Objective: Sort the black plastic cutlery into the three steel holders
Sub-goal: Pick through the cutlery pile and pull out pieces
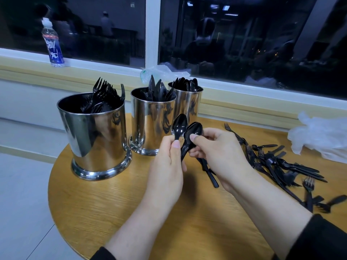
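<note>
Three steel holders stand on the round wooden table (105, 212): the left holder (93, 136) has forks, the middle holder (150, 121) knives, the far holder (187, 104) spoons. My left hand (167, 166) pinches one black spoon (179, 125) upright by its neck. My right hand (216, 152) grips a bunch of black spoons (194, 131), thumb on the top bowl, handles sticking out below the palm. Both hands meet just in front of the middle holder. A pile of loose black cutlery (281, 166), mostly forks, lies to the right.
A crumpled clear plastic bag (319, 136) sits at the table's right edge, another (161, 72) on the sill behind the holders. A drink bottle (52, 45) stands on the windowsill at far left. The table's near edge drops to pale floor on the left.
</note>
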